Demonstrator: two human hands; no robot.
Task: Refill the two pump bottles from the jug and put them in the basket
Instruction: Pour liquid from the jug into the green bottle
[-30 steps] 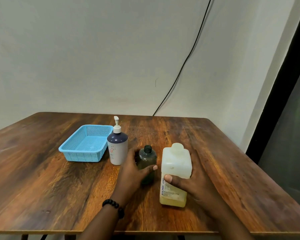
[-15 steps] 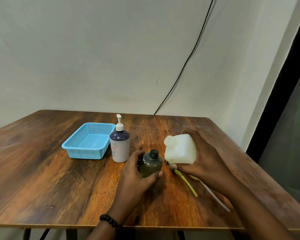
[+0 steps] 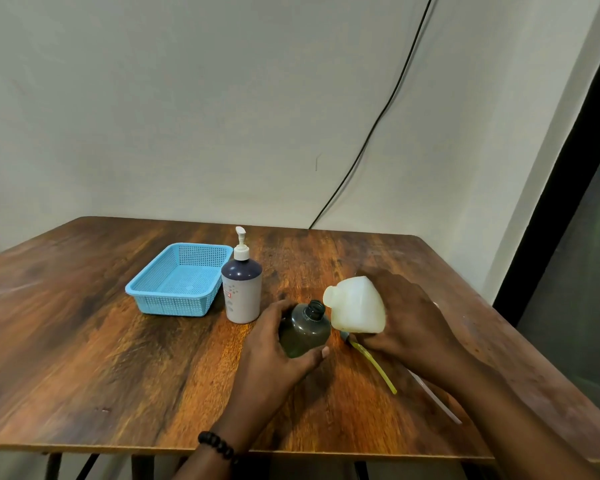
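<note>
My left hand [image 3: 272, 348] grips a small dark green bottle [image 3: 303, 329] with its neck uncapped, tilted slightly toward the right. My right hand [image 3: 409, 323] holds the white translucent jug [image 3: 357, 308] lifted and tipped to the left, its spout just above and beside the dark bottle's mouth. A taller pump bottle [image 3: 241, 289] with a white pump and dark top stands upright to the left. The blue mesh basket [image 3: 153, 292] sits empty further left. A pump tube [image 3: 374, 363] with yellow liquid lies on the table under my right hand.
Everything rests on a wooden table [image 3: 101, 358] against a pale wall. A black cable [image 3: 378, 123] runs down the wall behind. A thin white tube [image 3: 437, 400] lies near the table's right front. A dark door frame stands at the right.
My right hand lifted the jug off the table and tipped it leftward until its spout reached the dark bottle's mouth. My left hand kept holding the dark bottle and tilted it a little.
</note>
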